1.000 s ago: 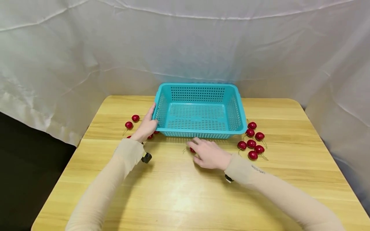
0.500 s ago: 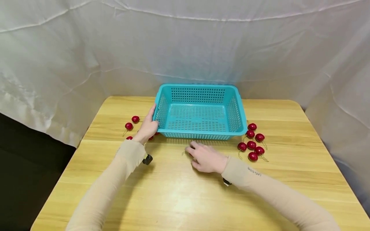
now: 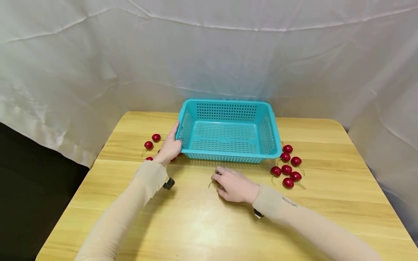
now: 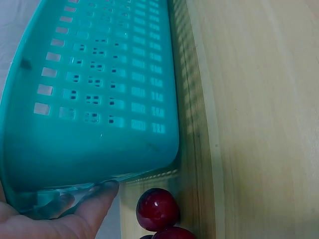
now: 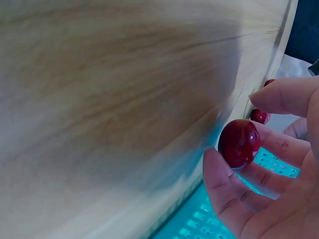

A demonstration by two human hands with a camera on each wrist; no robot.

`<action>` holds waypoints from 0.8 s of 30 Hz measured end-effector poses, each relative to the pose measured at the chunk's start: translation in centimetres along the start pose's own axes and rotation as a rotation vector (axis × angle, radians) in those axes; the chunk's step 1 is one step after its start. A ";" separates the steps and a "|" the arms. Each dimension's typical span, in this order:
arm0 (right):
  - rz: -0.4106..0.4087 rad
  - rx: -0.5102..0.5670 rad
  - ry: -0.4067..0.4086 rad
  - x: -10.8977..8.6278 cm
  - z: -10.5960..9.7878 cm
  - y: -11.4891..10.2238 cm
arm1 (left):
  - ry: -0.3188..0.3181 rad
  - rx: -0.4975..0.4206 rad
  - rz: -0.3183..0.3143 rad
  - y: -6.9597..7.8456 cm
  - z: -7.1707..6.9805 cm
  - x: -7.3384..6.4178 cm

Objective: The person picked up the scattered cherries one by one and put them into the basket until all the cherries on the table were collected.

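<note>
My left hand (image 3: 170, 148) grips the left end of a turquoise perforated plastic basket (image 3: 225, 157). In the left wrist view its thumb and fingers (image 4: 102, 199) lie at the basket's rim, with a red cherry (image 4: 158, 209) on the wood below. In front of the basket, my right hand (image 3: 236, 185) is low over the table. The right wrist view shows its curled fingers (image 5: 217, 174) around one glossy dark red cherry (image 5: 239, 143). From above, the hand hides that fruit, but a thin stem (image 3: 210, 183) sticks out at its left.
Several cherries with stems (image 3: 286, 169) lie in a cluster right of the basket. More cherries (image 3: 148, 145) lie to its left, some partly behind my left hand. The wooden table (image 3: 202, 232) ends at the back against a pale curtain (image 3: 228, 54).
My right hand has come slightly toward me, away from the basket, and its fingers have closed over the cherry there, whose stem moved along. The left hand stays at the basket. The head view shifted slightly.
</note>
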State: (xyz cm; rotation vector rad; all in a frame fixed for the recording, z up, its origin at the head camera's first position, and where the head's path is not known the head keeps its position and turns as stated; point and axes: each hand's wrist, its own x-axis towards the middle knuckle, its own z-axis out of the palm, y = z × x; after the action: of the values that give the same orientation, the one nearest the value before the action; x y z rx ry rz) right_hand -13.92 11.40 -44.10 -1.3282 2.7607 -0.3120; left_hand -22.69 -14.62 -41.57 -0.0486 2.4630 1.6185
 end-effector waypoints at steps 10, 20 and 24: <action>-0.009 0.073 0.003 0.1 0.1 -0.2 | 0.010 0.007 0.003 -0.1 -0.1 -0.4; -0.008 0.116 0.007 0.1 -0.5 -0.2 | 0.013 0.034 0.007 -0.2 0.1 -0.1; 0.003 0.127 0.006 0.1 -0.9 -0.3 | 0.016 0.041 0.006 0.0 0.4 0.0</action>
State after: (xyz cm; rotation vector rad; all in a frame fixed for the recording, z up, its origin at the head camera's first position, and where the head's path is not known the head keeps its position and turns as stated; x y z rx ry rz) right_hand -13.85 11.32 -43.14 -1.2943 2.6965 -0.4835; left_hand -22.64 -14.29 -41.75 -0.0477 2.5097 1.5755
